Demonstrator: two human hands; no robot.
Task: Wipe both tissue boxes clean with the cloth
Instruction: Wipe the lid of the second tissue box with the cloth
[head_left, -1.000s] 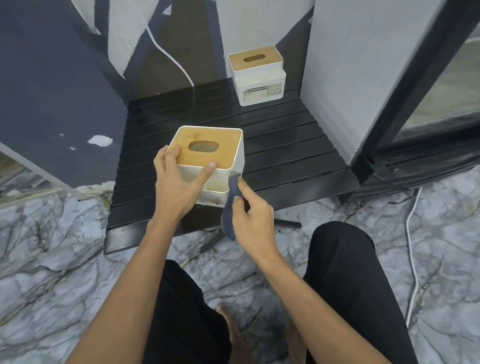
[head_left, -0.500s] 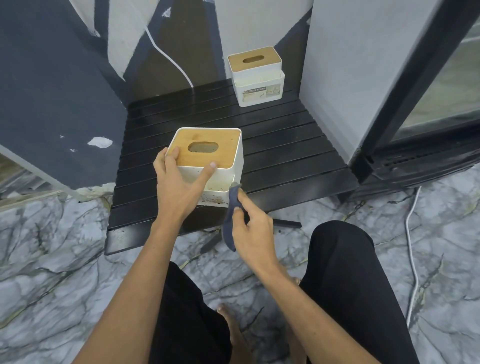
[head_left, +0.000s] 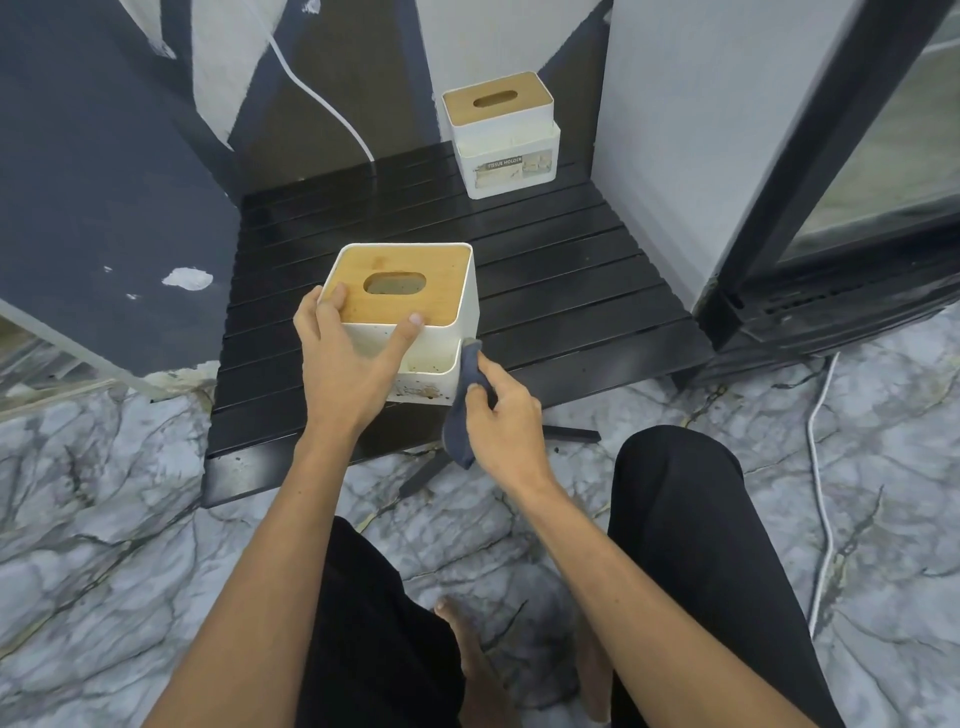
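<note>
A white tissue box (head_left: 465, 296) with a wooden slotted lid stands near the front of the black slatted table (head_left: 561, 291). Brown stains mark its lower front tray. My left hand (head_left: 345, 364) grips its near left corner, fingers on the lid. My right hand (head_left: 501, 415) pinches a dark blue cloth (head_left: 462, 415) against the box's front right corner; the rest of the cloth hangs down. A second white tissue box (head_left: 506, 137) with a wooden lid and a label stands at the table's back right.
A grey wall panel (head_left: 675, 130) borders the table on the right, with a black-framed glass door (head_left: 831, 156) beyond. A dark board (head_left: 104, 208) leans at the left. A white cable (head_left: 821, 467) runs over the marble floor. My knees are below.
My right hand with the cloth has slid slightly down along the box's front right corner. My left hand keeps its hold on the box.
</note>
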